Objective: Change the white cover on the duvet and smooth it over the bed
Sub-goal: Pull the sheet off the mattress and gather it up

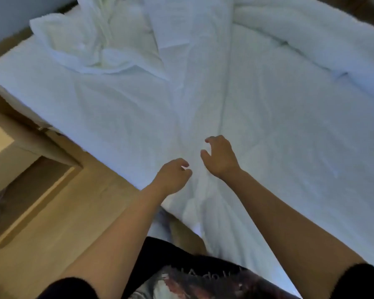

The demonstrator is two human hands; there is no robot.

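Fingers (209, 140) of my right hand (219, 156) are loosely curled and released, hovering just over the white cover (203, 93). Those of my left hand (173, 175) curl tighter, and I cannot tell whether they pinch cloth. The cover lies spread and wrinkled across the bed (13, 83), its near corner spilling over the edge below my hands. I judge it light, limp and quick to bunch, so a hem or corner is the place to take it. The puffy duvet (311, 35) is heaped far right, a crumpled bundle (91, 39) far left. A wooden floor (63, 212) and low wooden unit (30, 152) lie to the left.
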